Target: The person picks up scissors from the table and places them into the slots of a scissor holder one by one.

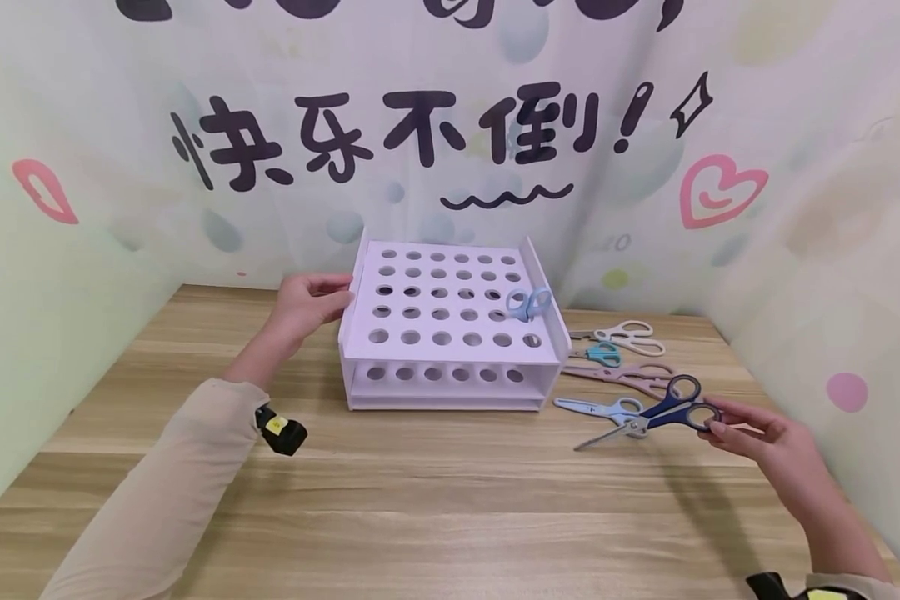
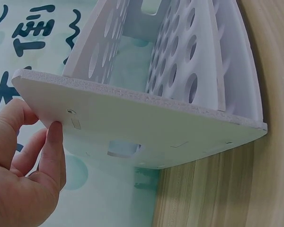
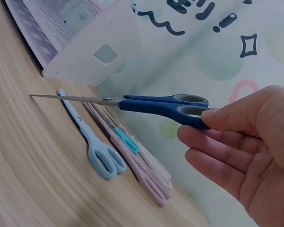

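A pale printed backdrop (image 1: 390, 218) hangs behind a wood-grain table (image 1: 450, 500), and on the table stands a white rack (image 1: 453, 356) with rows of round holes. The left hand (image 1: 303, 310) pinches lightly at the upper edge of the rack's left side panel, apparently steadying it. The right hand (image 1: 768, 437) holds navy scissors (image 3: 142, 108) by one handle loop, between thumb and fingers, lifted above the table to the right of the rack, blade end pointing left. Below them, beside the rack's right side, lie pink scissors (image 1: 622, 377), light-blue scissors (image 1: 603, 410), white scissors (image 1: 630, 336) and, smallest of these, teal scissors (image 3: 125, 138). Last, a blue pair (image 1: 525, 313) sits at the right of the rack's holes, only its ring handles showing above the top tier.

I judge the step in hand to be picking out the navy scissors for the rack, since one pair is in it and four lie outside. The next move seems to call for turning the points down over a free hole and lowering them in, while the left hand holds the rack against sliding
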The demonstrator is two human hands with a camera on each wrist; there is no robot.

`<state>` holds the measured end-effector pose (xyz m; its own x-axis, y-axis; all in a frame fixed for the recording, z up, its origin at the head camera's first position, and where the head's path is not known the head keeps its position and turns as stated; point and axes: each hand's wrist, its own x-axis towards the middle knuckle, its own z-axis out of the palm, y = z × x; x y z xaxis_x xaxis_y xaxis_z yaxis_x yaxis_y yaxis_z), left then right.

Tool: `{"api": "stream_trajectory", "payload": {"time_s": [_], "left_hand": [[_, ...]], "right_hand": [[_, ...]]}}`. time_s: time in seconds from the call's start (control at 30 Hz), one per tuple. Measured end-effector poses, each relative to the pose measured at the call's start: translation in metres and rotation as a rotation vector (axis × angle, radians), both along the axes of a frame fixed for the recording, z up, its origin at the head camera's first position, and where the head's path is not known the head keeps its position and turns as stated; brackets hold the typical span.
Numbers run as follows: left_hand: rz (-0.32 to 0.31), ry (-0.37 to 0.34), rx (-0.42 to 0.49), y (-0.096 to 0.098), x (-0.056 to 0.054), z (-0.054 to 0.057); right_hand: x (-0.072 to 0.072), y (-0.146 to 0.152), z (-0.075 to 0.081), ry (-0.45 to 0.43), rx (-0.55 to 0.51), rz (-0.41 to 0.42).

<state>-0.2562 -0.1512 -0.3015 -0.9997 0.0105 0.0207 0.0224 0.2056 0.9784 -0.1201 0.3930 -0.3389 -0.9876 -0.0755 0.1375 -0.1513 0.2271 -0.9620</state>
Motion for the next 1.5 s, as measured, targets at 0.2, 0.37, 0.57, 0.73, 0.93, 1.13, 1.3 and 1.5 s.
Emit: {"api": "stream_trajectory", "payload": {"time_s": [0.2,0.37,0.57,0.73,0.93,1.13,1.3,1.5], "left_hand": [[0.005,-0.010,-0.001,0.000,0.001,-0.001],[0.009,-0.004,-0.006,0.000,0.001,0.001],[0.008,0.004,-0.012,0.000,0.001,0.001],[0.008,0.002,-0.009,0.000,0.001,0.000],[0.008,-0.001,-0.006,0.001,0.003,0.001],[0.003,-0.007,-0.002,0.001,0.004,0.003],[0.010,0.001,-0.015,0.001,0.002,0.002],[0.012,0.005,-0.028,0.001,0.002,0.002]], "right_hand": [[-0.002,-0.008,0.012,0.010,0.160,-0.046],[-0.006,-0.017,0.022,0.082,0.273,-0.053],[-0.013,-0.031,0.034,0.161,0.426,-0.043],[-0.021,-0.044,0.047,0.232,0.460,-0.018],[-0.027,-0.058,0.059,0.278,0.471,0.011],[-0.036,-0.068,0.068,0.324,0.461,0.045],[-0.042,-0.077,0.076,0.374,0.430,0.091],[-0.048,-0.089,0.089,0.411,0.474,0.094]]}}
